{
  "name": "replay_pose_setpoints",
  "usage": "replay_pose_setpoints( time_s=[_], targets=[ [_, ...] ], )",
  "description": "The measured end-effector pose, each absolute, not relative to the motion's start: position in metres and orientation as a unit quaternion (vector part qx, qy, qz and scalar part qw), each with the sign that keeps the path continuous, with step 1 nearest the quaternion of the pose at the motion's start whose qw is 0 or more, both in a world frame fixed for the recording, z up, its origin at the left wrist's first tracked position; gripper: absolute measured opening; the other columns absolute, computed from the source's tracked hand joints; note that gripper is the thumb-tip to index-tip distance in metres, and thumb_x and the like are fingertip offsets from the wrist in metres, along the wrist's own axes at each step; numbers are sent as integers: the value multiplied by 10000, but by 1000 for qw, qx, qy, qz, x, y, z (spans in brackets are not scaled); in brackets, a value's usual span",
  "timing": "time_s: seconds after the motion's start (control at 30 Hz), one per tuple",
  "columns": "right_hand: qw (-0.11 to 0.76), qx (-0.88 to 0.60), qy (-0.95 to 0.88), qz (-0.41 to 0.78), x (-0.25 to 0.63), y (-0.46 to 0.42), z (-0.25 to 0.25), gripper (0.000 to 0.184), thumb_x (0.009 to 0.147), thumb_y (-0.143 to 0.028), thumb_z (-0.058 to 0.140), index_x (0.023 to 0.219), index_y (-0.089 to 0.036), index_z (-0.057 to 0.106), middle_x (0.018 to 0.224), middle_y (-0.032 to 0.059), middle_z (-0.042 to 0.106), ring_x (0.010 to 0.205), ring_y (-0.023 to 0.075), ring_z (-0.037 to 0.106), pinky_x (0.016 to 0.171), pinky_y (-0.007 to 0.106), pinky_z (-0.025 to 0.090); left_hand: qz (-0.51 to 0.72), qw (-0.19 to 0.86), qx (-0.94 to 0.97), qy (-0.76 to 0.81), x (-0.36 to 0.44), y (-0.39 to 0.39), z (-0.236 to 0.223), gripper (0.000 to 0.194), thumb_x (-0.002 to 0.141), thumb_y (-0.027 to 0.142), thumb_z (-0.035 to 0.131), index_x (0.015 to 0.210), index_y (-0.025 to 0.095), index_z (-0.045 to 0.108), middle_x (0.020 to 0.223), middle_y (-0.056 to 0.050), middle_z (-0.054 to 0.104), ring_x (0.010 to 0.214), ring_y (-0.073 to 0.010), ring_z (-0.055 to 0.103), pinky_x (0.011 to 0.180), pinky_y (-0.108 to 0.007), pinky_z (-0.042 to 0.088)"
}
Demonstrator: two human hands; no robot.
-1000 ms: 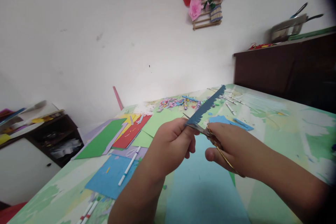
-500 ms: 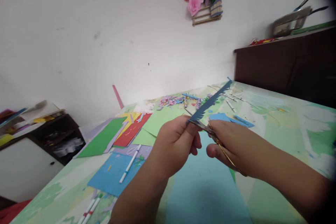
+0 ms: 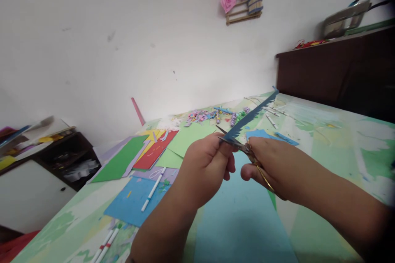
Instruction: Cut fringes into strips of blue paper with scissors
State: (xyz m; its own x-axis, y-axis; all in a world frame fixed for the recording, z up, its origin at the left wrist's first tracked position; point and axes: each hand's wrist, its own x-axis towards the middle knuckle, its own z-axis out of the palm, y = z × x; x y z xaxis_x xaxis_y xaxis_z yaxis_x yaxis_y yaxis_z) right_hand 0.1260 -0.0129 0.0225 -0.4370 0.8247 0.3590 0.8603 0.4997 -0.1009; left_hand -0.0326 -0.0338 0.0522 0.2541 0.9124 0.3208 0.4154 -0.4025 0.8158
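A long, dark blue paper strip point(image 3: 253, 114) with small cuts along its lower edge slants up and away to the right. Its near end is pinched between the thumb and fingers of my left hand point(image 3: 207, 168). My right hand point(image 3: 271, 164) is wrapped round the gold handles of a pair of scissors point(image 3: 243, 148). The blades are parted and lie across the strip right by my left thumb. Beneath both hands is a light blue sheet point(image 3: 243, 218) on the table.
Coloured sheets, among them a green one point(image 3: 121, 160) and a red one point(image 3: 156, 150), lie left of my hands. A white marker point(image 3: 153, 189) rests on a blue sheet point(image 3: 129, 201). Paper scraps point(image 3: 199, 116) sit towards the wall; blue offcuts point(image 3: 262, 134) lie behind my right hand.
The scissor blades have spread apart on the strip. The strip's far end has shifted slightly up and to the right. The whole view has tilted a little.
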Motion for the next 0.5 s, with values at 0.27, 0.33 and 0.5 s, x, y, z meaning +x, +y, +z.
replay_pose_setpoints(
  time_s=[0.27,0.33,0.5],
  targets=[
    [191,-495,-847,-40,127,-10,27,403,751,-608,449,666,-214,431,594,30,562,537,193,534,441,262,293,444,317,730,412,-36,-31,47,295,860,271,409,601,163,499,473,63,500,383,-28,451,398,-135,348],
    [197,-491,-847,-48,127,-10,26,409,753,-615,443,657,-218,423,590,25,557,526,190,531,437,260,288,443,325,730,406,-36,-30,47,284,856,266,415,608,163,507,458,64,495,376,-27,448,388,-128,347],
    [201,-491,-842,-97,130,-9,23,433,753,-633,426,654,-212,426,591,29,554,524,195,539,436,259,271,458,336,722,396,-36,-29,48,229,838,239,440,644,164,537,445,68,485,373,-25,440,381,-121,350]
  ],
)
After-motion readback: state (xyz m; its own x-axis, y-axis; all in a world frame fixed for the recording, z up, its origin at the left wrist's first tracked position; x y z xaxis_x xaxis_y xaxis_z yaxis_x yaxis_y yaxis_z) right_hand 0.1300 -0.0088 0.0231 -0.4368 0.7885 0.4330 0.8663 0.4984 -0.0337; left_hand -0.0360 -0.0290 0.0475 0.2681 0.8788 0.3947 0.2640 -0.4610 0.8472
